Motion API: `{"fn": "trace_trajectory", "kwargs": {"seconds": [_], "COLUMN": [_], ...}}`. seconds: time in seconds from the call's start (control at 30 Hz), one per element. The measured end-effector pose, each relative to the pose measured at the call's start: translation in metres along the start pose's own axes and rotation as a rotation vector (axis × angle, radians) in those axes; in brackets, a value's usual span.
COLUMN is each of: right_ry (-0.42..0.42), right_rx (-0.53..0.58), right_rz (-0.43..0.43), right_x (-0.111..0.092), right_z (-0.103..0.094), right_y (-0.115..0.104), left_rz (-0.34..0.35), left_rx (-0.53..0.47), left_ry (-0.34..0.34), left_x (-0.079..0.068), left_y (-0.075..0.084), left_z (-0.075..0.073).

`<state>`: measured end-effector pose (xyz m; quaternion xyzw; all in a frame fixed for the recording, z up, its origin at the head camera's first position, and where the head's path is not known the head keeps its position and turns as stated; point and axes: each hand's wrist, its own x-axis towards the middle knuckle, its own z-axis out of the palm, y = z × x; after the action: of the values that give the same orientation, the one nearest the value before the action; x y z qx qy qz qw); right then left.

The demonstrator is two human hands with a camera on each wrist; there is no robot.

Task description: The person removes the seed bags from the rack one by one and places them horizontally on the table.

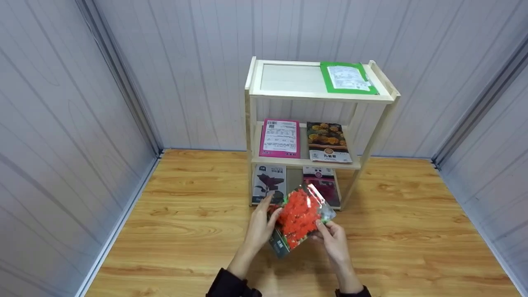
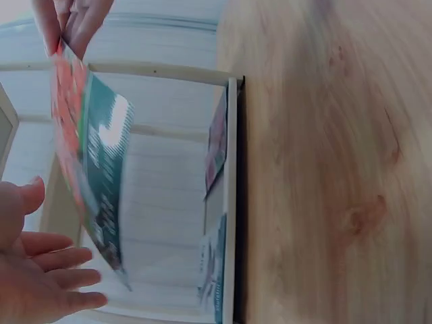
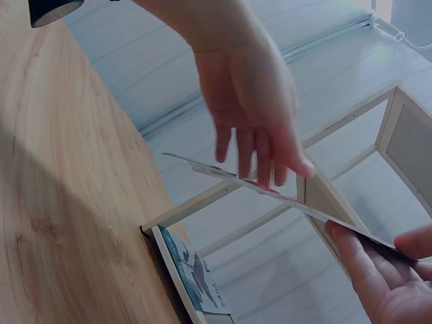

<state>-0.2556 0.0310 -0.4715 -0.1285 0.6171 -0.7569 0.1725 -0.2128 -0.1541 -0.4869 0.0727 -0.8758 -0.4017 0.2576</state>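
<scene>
A seed packet [image 1: 298, 218] with red flowers on its front is held tilted in the air before the shelf. My right hand [image 1: 333, 241] pinches it near one corner, thumb on the front and fingers behind, as the right wrist view also shows around the packet's edge [image 3: 310, 209]. At the packet's other side is my left hand [image 1: 259, 227], with thumb and fingers spread. The left wrist view shows the left hand [image 2: 44, 263] with straight fingers close to the packet's lower end [image 2: 101, 182]; whether they touch is unclear.
A pale wooden shelf [image 1: 321, 98] stands against the panelled wall. On top lies a green packet [image 1: 350, 78]. Its middle level bears a pink packet [image 1: 280, 139] and an orange-flower packet [image 1: 328, 142]; the bottom bears a purple-plant packet [image 1: 269, 181] and a dark pink packet [image 1: 321, 183].
</scene>
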Motion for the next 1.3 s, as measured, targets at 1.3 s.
{"fn": "trace_trajectory", "kwargs": {"seconds": [1.3], "right_ry": [-0.108], "right_rx": [-0.117], "right_rz": [-0.197], "right_x": [0.071], "right_z": [-0.049], "right_y": [0.096], "left_rz": [-0.311], "left_rx": [-0.417], "left_ry": [0.017], "left_x": [-0.059], "left_y": [-0.015], "left_z": [-0.025]}}
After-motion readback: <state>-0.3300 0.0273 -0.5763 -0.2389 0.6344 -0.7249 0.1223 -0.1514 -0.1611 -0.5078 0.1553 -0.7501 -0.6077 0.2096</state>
